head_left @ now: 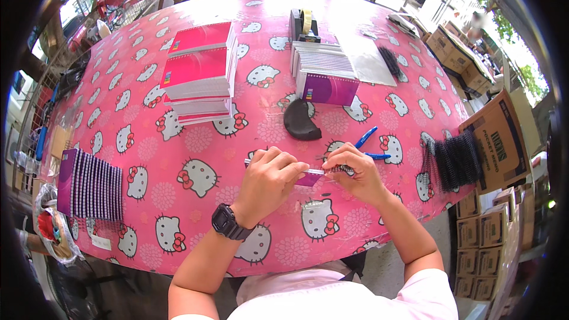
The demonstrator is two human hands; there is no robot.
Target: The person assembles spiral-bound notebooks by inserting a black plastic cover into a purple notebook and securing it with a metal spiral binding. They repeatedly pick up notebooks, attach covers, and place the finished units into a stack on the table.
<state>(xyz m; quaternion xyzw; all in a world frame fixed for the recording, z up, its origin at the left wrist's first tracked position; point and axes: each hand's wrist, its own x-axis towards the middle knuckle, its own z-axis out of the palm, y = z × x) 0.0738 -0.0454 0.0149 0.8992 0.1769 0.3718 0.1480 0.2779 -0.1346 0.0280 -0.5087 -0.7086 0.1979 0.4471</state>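
Observation:
My left hand (pixel 271 173) is closed on a small purple notebook (pixel 308 179), held edge up just above the pink patterned table. At the notebook's right end, my right hand (pixel 358 172) pinches a short black spiral coil (pixel 342 169) between thumb and fingers. The coil meets the notebook's edge; how far it runs through the holes is hidden by my fingers. Just beyond my right hand lies a tool with two blue handles (pixel 367 137), its head partly covered. A black crescent-shaped piece (pixel 301 121) rests ahead of my hands.
Purple-covered notebooks (pixel 329 88) stand in a row before a tape dispenser (pixel 304 26). Pink-red notebooks (pixel 198 69) are stacked at the far left, coil-bound ones (pixel 90 186) at the left edge. Black coils (pixel 455 163) pile up at right beside a cardboard box (pixel 501 142).

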